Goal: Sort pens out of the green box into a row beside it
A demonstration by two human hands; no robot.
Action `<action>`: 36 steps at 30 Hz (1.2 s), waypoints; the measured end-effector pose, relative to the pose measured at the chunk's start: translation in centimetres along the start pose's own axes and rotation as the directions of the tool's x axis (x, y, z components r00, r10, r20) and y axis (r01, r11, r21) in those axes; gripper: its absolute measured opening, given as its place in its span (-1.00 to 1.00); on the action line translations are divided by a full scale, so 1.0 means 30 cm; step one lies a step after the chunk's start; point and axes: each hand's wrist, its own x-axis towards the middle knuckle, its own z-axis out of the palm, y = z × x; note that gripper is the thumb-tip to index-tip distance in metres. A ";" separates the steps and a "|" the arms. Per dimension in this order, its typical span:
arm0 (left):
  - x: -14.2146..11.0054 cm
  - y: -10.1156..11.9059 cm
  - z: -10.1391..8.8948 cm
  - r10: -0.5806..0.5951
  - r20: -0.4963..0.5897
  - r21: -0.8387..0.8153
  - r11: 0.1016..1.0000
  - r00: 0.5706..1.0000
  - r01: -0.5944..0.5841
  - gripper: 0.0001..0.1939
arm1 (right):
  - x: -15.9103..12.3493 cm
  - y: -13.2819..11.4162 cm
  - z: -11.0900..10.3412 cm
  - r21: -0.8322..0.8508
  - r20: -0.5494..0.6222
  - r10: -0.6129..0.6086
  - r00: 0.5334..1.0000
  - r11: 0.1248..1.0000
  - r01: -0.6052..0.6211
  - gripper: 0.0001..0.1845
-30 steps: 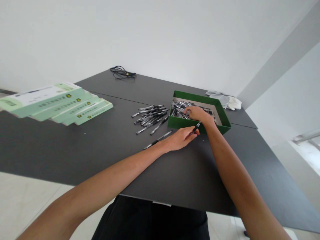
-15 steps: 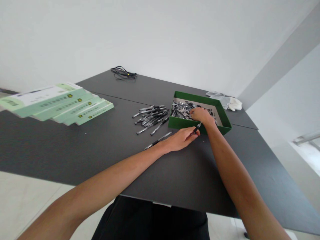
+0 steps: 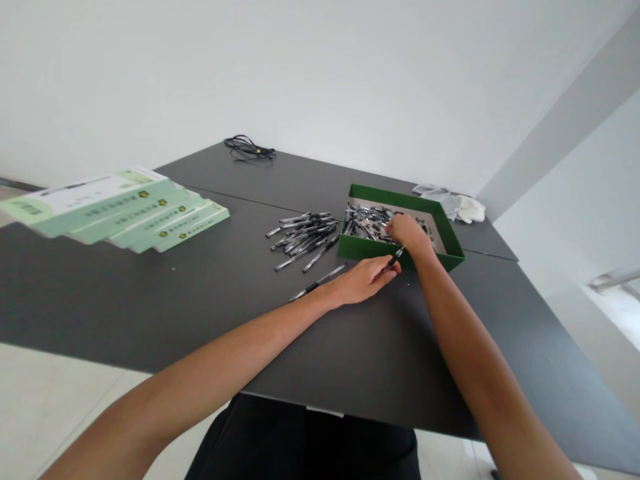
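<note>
Mostly black-and-clear — scattered pens [image 3: 370, 221].

A hand could pass over the bare front of the bench [image 3: 150, 313], between the stepped green booklets [image 3: 145, 213] and the pen pile [image 3: 305, 237]. A lone pen [image 3: 317, 283] lies before that pile. Rightward, the green box's raised walls [image 3: 370, 248] block a low sweep; behind the pile, the surface lies open up to the coiled cable [image 3: 250, 149].
</note>
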 end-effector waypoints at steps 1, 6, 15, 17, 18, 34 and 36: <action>0.000 0.000 0.001 -0.002 -0.001 0.001 1.000 1.000 0.002 -0.71 | 0.000 -0.001 0.000 0.008 -0.018 0.020 1.000 1.000 -0.020 -0.62; 0.001 0.003 0.002 -0.018 -0.001 -0.002 1.000 1.000 0.018 -0.71 | -0.001 -0.008 -0.002 -0.013 -0.047 0.104 0.993 0.994 -0.105 -0.64; 0.000 0.006 -0.003 0.001 0.006 0.019 1.000 1.000 -0.001 -0.71 | -0.005 0.018 -0.003 -0.030 -0.073 0.231 0.970 0.972 -0.234 -0.60; 0.000 0.005 -0.002 0.004 0.005 0.022 1.000 1.000 -0.004 -0.71 | -0.006 0.017 -0.003 -0.046 -0.061 0.206 0.977 0.977 -0.209 -0.60; 0.000 0.003 -0.002 0.004 0.006 0.024 1.000 1.000 -0.004 -0.71 | -0.007 0.015 -0.004 -0.051 -0.050 0.194 0.980 0.979 -0.196 -0.61; 0.000 0.010 -0.002 0.004 -0.002 0.022 1.000 1.000 -0.004 -0.72 | -0.008 -0.001 -0.007 -0.046 -0.018 0.105 0.994 0.993 -0.106 -0.68; 0.000 0.006 0.000 -0.005 -0.014 0.027 1.000 1.000 0.005 -0.73 | -0.007 -0.005 -0.002 -0.043 -0.050 0.096 0.994 0.994 -0.098 -0.67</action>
